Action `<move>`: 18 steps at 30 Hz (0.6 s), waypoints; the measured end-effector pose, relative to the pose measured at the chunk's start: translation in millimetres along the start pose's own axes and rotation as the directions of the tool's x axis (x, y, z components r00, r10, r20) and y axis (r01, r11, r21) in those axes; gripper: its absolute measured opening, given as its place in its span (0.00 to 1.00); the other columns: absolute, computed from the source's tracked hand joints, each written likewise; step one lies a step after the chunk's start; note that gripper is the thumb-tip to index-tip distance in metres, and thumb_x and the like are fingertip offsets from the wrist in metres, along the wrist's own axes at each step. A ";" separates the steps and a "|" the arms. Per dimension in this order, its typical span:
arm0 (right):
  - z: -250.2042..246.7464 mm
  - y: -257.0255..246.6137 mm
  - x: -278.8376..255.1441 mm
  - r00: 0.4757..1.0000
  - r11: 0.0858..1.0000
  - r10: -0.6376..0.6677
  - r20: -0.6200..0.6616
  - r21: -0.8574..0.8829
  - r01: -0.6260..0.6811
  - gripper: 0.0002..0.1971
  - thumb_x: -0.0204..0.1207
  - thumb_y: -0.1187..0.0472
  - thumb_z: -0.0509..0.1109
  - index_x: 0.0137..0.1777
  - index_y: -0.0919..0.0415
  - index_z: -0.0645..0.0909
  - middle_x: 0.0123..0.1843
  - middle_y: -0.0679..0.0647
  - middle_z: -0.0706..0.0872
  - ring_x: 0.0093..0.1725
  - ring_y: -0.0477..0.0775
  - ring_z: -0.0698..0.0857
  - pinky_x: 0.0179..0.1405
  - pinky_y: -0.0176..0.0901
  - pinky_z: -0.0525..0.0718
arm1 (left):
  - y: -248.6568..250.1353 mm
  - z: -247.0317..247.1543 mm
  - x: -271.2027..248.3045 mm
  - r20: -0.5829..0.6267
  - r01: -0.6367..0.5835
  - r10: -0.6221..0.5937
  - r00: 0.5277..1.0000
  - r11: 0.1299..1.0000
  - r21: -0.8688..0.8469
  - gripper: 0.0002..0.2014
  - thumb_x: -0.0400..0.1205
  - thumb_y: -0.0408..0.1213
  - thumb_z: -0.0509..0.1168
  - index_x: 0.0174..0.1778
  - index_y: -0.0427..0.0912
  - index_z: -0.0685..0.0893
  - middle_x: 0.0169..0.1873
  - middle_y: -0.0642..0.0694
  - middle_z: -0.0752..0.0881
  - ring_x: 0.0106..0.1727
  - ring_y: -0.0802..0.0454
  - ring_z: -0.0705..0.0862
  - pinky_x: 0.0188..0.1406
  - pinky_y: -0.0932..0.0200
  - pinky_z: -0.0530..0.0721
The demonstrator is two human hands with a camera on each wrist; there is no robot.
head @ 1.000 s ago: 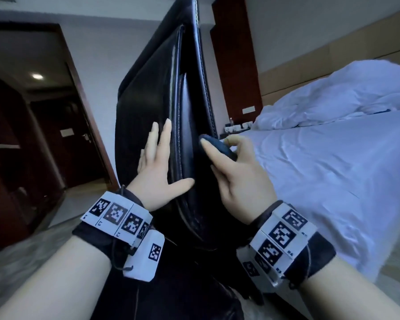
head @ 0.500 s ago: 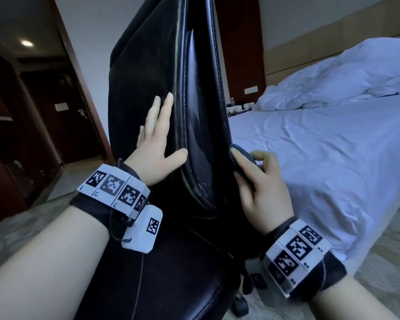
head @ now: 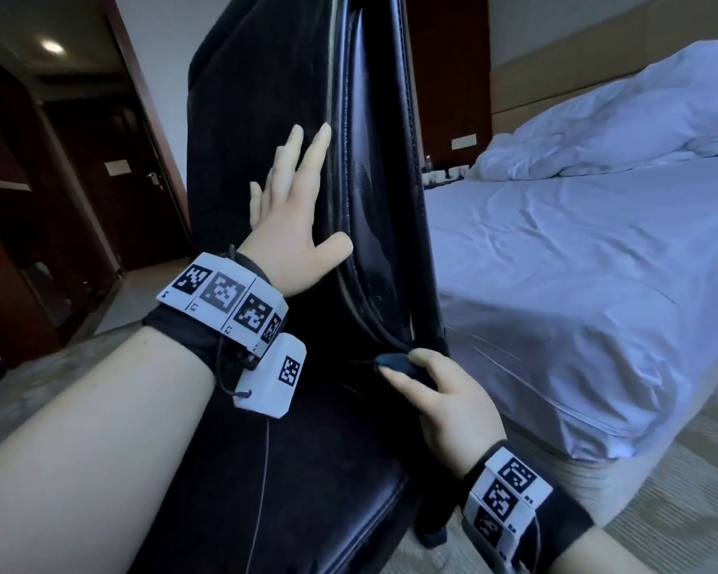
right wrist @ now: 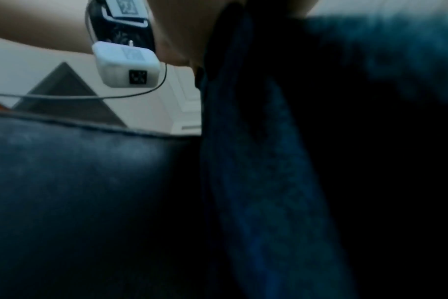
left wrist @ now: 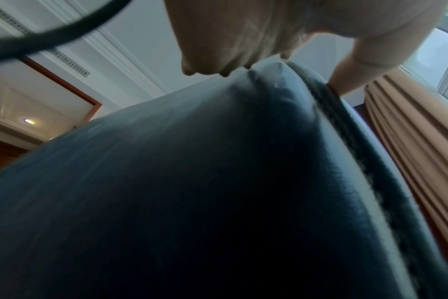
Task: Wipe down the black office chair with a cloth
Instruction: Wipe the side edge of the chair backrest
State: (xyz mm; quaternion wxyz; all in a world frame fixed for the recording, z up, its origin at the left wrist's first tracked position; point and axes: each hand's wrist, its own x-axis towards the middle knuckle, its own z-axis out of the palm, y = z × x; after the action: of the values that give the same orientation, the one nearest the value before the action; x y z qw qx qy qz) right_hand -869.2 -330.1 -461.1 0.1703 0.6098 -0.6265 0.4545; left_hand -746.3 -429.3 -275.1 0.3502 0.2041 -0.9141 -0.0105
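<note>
- The left hand (head: 291, 225) is lying flat with straight fingers pointing up and the thumb spread out to the right, forearm reaching forward.
- The right hand (head: 444, 399) is sitting lower, its fingers and thumb pinching together, wrist bent upward.

The carpeted floor (head: 680, 511) is carrying the black office chair (head: 266, 118), which is standing upright just beside the bed's near edge. The bed (head: 577, 283), under a wrinkled white sheet, is bearing a rumpled white duvet (head: 618, 122) that is lying heaped toward its far end, by the headboard wall.
</note>
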 end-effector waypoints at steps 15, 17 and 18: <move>7.7 6.7 25.0 0.971 0.997 0.040 -0.236 0.072 -0.024 0.26 0.72 0.67 0.61 0.69 0.44 0.72 0.60 0.50 0.73 0.48 0.54 0.81 0.40 0.37 0.81 | -1.4 18.8 12.0 -0.072 -0.003 0.001 0.997 1.000 -0.025 0.38 0.68 0.40 0.54 0.78 0.64 0.57 0.81 0.50 0.36 0.81 0.51 0.38 0.76 0.38 0.33; -4.7 17.8 23.9 0.956 0.989 0.124 -0.265 0.107 -0.099 0.25 0.72 0.67 0.61 0.69 0.49 0.76 0.59 0.56 0.75 0.48 0.54 0.80 0.43 0.41 0.82 | -1.4 19.9 13.4 -0.065 0.003 -0.004 0.998 1.000 -0.023 0.37 0.69 0.39 0.54 0.77 0.64 0.59 0.81 0.49 0.35 0.81 0.49 0.37 0.76 0.38 0.33; -10.7 21.5 25.1 0.950 0.987 0.144 -0.276 0.104 -0.119 0.25 0.72 0.66 0.61 0.68 0.50 0.78 0.59 0.59 0.75 0.48 0.52 0.78 0.43 0.41 0.81 | -1.5 21.6 13.5 -0.064 0.002 -0.004 0.998 1.000 -0.017 0.37 0.69 0.39 0.53 0.77 0.64 0.58 0.81 0.49 0.35 0.81 0.48 0.37 0.76 0.37 0.33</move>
State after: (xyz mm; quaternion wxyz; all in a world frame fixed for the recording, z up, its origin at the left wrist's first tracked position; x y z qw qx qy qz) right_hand -897.5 -340.5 -443.9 0.2007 0.5025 -0.6149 0.5737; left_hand -768.8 -438.5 -283.1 0.3808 0.2027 -0.9021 -0.0122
